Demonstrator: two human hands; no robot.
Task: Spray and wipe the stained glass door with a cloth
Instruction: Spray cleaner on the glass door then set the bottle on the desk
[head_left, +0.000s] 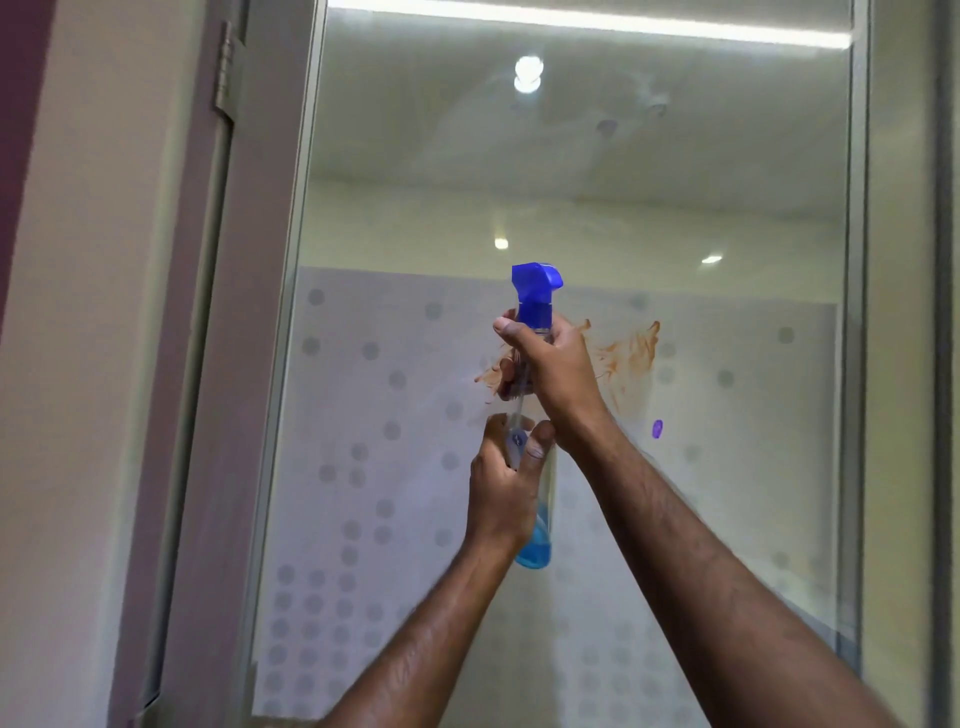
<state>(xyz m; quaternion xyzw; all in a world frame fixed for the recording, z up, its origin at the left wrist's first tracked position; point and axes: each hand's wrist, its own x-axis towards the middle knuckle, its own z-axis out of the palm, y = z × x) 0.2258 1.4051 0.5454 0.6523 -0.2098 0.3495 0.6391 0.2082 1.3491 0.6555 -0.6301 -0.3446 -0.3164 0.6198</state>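
The right hand (558, 366) is wrapped around the neck of the spray bottle (537, 493), just under its blue trigger head (536, 285). The left hand (506, 480) grasps the clear body lower down, above the blue liquid at its base. The bottle stands upright before the middle of the glass door (571, 182), in front of an orange-brown stain (631, 348) smeared across the dotted frosted band (363, 467).
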